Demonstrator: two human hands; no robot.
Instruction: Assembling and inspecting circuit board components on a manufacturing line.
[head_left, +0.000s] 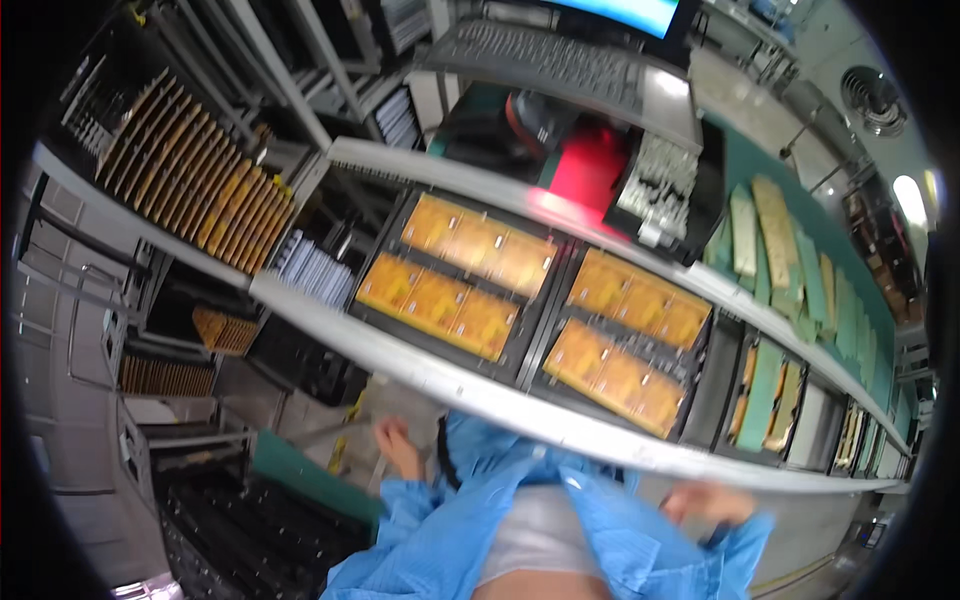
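Lying nearest the hands: four amber panels (437,305), paired in two black trays (460,275) set side by side between near rail (480,400) and far rail (440,178).
Left hand (398,447): outside the near rail, well apart from the panels; grip loosely curled, part open, nothing seen in it.
Right hand (708,503): also outside the near rail, close to its edge; cannot tell how far open the grip is, or whether anything is held.
Further down the line: more trays, one with a green strip (765,395) across it.
Beyond the far rail: a glowing red object (588,175), a keyboard (550,65), and a green worktop (875,265) bearing pale strips (770,235).
Left end: a rack of upright panels (190,180), closely spaced.
Risk at the trays: possible snagging of a loose blue sleeve (735,560) during a reach across, perhaps knocking a panel askew.
Risk at the rack: possible scraping of neighbours, if drawing one out tilted.
Hidden or unclear: right fingers smeared by blur; both palms out of sight; screen (630,12) cut off at the top; fine detail on the panels too soft to read.
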